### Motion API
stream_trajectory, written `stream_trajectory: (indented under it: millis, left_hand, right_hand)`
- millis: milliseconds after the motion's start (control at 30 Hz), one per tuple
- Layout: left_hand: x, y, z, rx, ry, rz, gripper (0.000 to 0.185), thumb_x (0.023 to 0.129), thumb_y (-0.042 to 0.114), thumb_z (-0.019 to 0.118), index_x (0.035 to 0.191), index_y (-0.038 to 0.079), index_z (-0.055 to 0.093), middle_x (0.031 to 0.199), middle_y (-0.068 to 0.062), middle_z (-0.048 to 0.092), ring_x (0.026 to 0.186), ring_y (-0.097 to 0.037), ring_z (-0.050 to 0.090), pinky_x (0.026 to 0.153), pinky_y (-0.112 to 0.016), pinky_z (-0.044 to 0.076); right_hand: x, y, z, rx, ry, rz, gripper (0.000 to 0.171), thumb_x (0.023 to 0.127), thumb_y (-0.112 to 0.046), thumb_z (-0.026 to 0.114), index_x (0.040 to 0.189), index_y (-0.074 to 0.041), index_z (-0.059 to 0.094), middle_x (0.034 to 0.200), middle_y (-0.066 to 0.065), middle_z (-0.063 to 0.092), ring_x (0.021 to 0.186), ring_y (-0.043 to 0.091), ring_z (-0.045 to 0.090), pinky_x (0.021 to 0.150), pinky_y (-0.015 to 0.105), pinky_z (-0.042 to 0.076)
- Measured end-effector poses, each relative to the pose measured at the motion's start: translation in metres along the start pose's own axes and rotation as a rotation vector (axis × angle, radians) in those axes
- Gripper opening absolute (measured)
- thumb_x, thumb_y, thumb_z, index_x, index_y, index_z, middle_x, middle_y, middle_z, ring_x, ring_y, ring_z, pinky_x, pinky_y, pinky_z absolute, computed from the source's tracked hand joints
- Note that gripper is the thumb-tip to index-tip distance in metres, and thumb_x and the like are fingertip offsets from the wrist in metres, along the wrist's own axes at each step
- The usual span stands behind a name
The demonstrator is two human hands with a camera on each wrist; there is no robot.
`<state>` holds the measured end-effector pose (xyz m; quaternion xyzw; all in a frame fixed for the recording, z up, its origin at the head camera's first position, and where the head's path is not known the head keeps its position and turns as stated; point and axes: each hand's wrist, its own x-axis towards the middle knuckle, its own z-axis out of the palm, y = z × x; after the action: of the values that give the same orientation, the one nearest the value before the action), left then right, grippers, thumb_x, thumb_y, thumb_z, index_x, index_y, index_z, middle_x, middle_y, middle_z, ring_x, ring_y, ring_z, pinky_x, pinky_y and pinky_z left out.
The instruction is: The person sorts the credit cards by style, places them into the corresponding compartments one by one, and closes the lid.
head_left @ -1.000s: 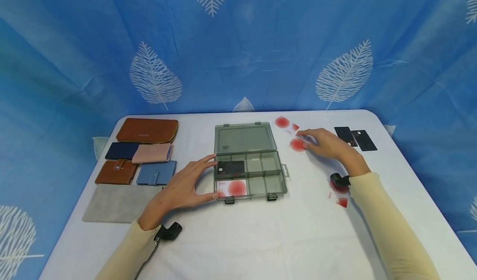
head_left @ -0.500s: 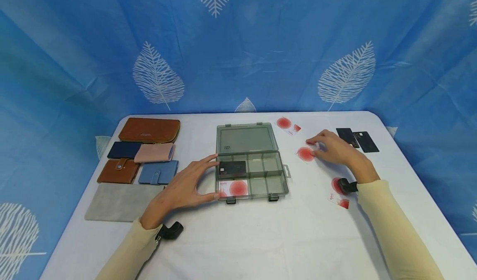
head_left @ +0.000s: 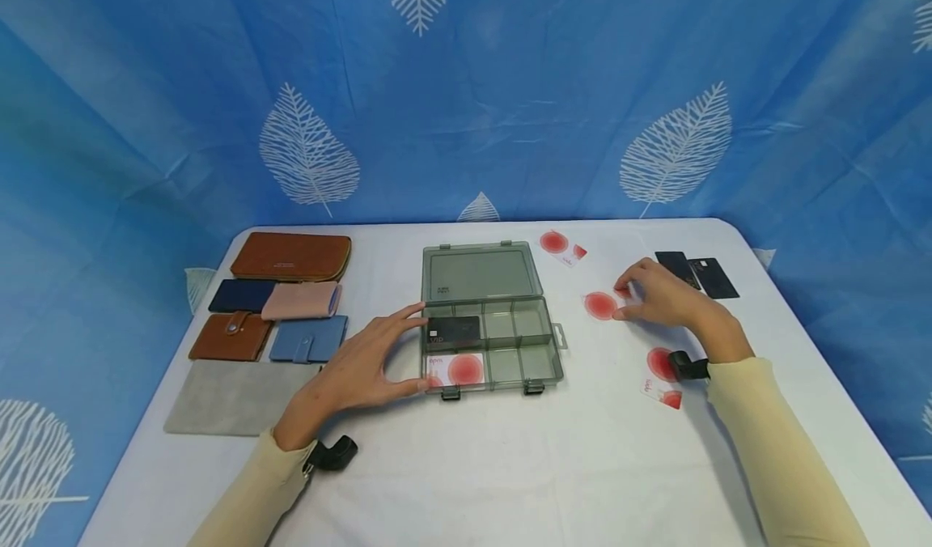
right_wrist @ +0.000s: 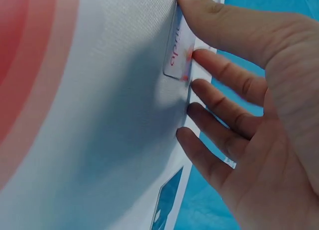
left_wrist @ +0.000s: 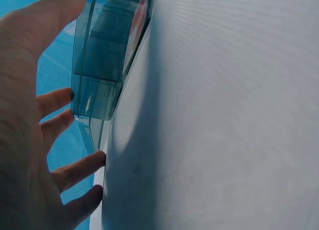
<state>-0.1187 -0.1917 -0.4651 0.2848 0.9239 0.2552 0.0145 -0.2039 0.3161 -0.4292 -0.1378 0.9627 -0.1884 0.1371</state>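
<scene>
A smoky clear organiser box point(head_left: 542, 322) lies open mid-table, its lid point(head_left: 480, 272) flat behind it. Its left compartments hold a black card point(head_left: 453, 330) and a white card with a red disc point(head_left: 455, 367). My left hand point(head_left: 364, 361) braces the box's left wall with spread thumb and forefinger; in the left wrist view the hand point(left_wrist: 30, 155) lies against the box point(left_wrist: 104, 55). To the right of the box, my right hand point(head_left: 641, 298) pinches another red-disc card point(head_left: 600, 305) on the table. The right wrist view shows the thumb and fingers point(right_wrist: 224, 95) on that card's edge point(right_wrist: 178, 50).
Several wallets lie at the left: long brown point(head_left: 291, 256), navy point(head_left: 239, 294), pink point(head_left: 300, 300), brown snap point(head_left: 229, 335), blue point(head_left: 307, 338), grey point(head_left: 233, 397). More red-disc cards lie at the back point(head_left: 562, 246) and by my right wrist point(head_left: 658, 377). Two black cards point(head_left: 695, 273) sit far right.
My right hand has drawn the red-disc card a little toward me and to the right across the table. The left hand and the box have stayed put.
</scene>
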Motion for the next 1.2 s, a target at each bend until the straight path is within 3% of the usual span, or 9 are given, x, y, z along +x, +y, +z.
stream_trajectory:
  millis: [133, 333, 567, 800, 1000, 1200]
  left_hand:
    - [-0.001, 0.0, -0.001, -0.001, 0.001, 0.001, 0.095, 0.087, 0.068, 0.079, 0.164, 0.024, 0.046, 0.176, 0.009, 0.029, 0.15, -0.029, 0.048, 0.109, -0.066, 0.048]
    - [-0.001, 0.001, 0.0, -0.004, -0.002, -0.002, 0.095, 0.087, 0.068, 0.079, 0.165, 0.024, 0.046, 0.176, 0.01, 0.029, 0.151, -0.029, 0.047, 0.11, -0.067, 0.046]
    - [-0.001, 0.002, 0.002, -0.003, 0.002, -0.003, 0.095, 0.087, 0.069, 0.079, 0.164, 0.025, 0.046, 0.176, 0.009, 0.03, 0.151, -0.03, 0.047, 0.11, -0.067, 0.046]
    - [-0.002, 0.003, 0.002, -0.006, 0.002, -0.002, 0.096, 0.087, 0.07, 0.078, 0.164, 0.024, 0.046, 0.177, 0.008, 0.029, 0.151, -0.03, 0.047, 0.11, -0.067, 0.046]
    - [-0.002, 0.003, 0.003, -0.004, -0.005, -0.009, 0.096, 0.087, 0.069, 0.079, 0.165, 0.024, 0.046, 0.177, 0.009, 0.029, 0.151, -0.029, 0.046, 0.111, -0.067, 0.046]
    - [-0.002, 0.002, 0.003, -0.001, 0.001, -0.004, 0.096, 0.087, 0.069, 0.079, 0.164, 0.024, 0.046, 0.177, 0.009, 0.029, 0.151, -0.029, 0.047, 0.111, -0.066, 0.046]
  right_hand:
    - [-0.002, 0.002, 0.001, 0.008, 0.022, 0.01, 0.04, 0.089, -0.026, 0.091, 0.115, -0.003, 0.072, 0.132, 0.027, 0.055, 0.124, 0.045, 0.051, 0.109, 0.067, 0.048]
    - [-0.008, 0.006, 0.0, -0.012, 0.013, -0.006, 0.061, 0.089, -0.026, 0.091, 0.139, 0.001, 0.067, 0.135, 0.025, 0.06, 0.131, 0.046, 0.051, 0.111, 0.069, 0.044]
    - [-0.009, 0.007, -0.002, 0.014, 0.014, 0.035, 0.06, 0.086, -0.03, 0.094, 0.128, 0.003, 0.067, 0.128, 0.025, 0.061, 0.124, 0.045, 0.052, 0.109, 0.068, 0.047]
    - [-0.013, 0.007, -0.003, 0.029, 0.027, 0.051, 0.047, 0.092, -0.023, 0.088, 0.124, -0.008, 0.057, 0.123, 0.029, 0.068, 0.11, 0.043, 0.063, 0.098, 0.066, 0.054]
    - [-0.019, -0.003, -0.003, 0.078, 0.119, 0.003, 0.023, 0.104, -0.009, 0.072, 0.125, -0.007, 0.061, 0.119, 0.026, 0.072, 0.114, 0.046, 0.065, 0.1, 0.067, 0.053]
    - [-0.025, -0.03, 0.002, 0.152, 0.274, -0.074, 0.018, 0.103, -0.006, 0.073, 0.12, -0.005, 0.066, 0.116, 0.022, 0.076, 0.114, 0.049, 0.071, 0.1, 0.067, 0.054]
